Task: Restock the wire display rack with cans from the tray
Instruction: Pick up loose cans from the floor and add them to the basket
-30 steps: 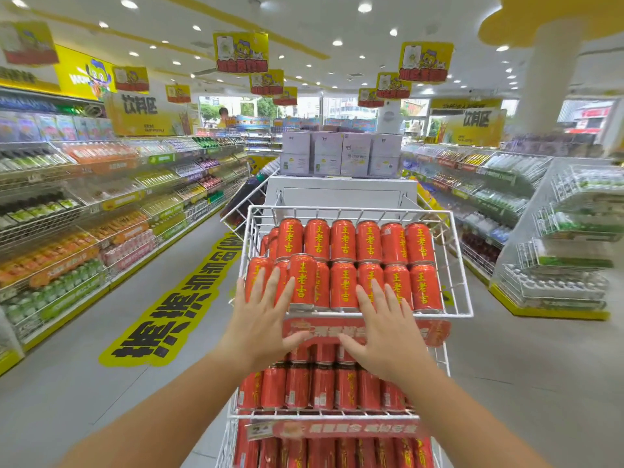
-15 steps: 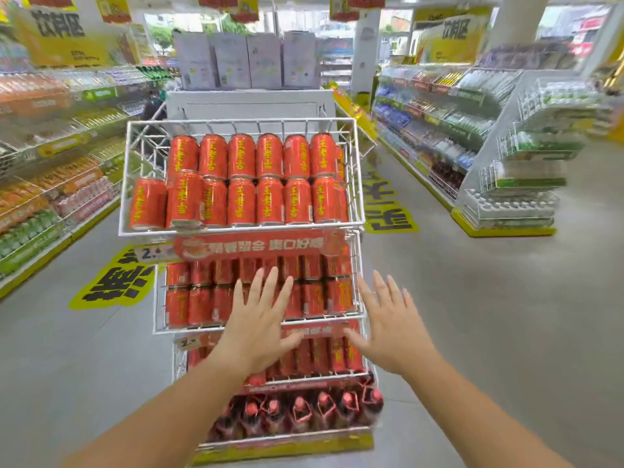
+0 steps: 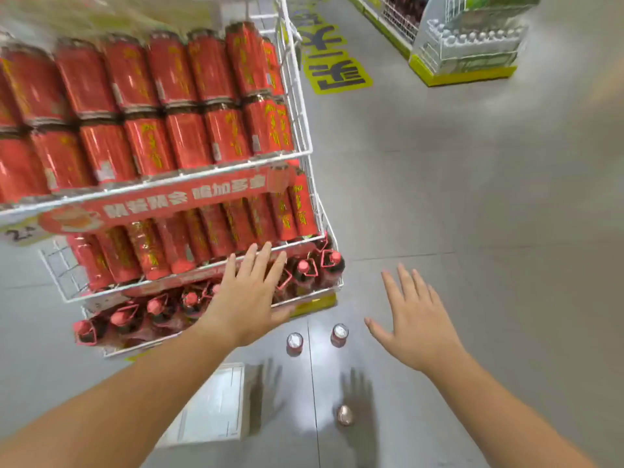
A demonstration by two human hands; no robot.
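Note:
The white wire display rack [image 3: 305, 130] fills the upper left, its shelves packed with rows of red cans [image 3: 175, 96]; the bottom shelf holds red-capped bottles [image 3: 304, 270]. Three loose cans stand on the grey floor: two side by side [image 3: 294, 343] [image 3: 339, 335] just in front of the rack, and a third can [image 3: 344, 414] nearer me. My left hand [image 3: 251, 295] hovers open over the rack's lower right corner, holding nothing. My right hand [image 3: 413, 320] is spread open above the floor, right of the two cans. The image is motion-blurred.
A white flat box or tray [image 3: 216, 407] lies on the floor under my left forearm. Yellow floor lettering [image 3: 332, 67] runs beyond the rack. A shelf unit with a yellow base [image 3: 462, 59] stands at the upper right. Open grey floor spreads to the right.
The view has swung down from the rack's top shelves to its base and the floor. Both hands stay open and empty, lowered toward the loose cans now in view.

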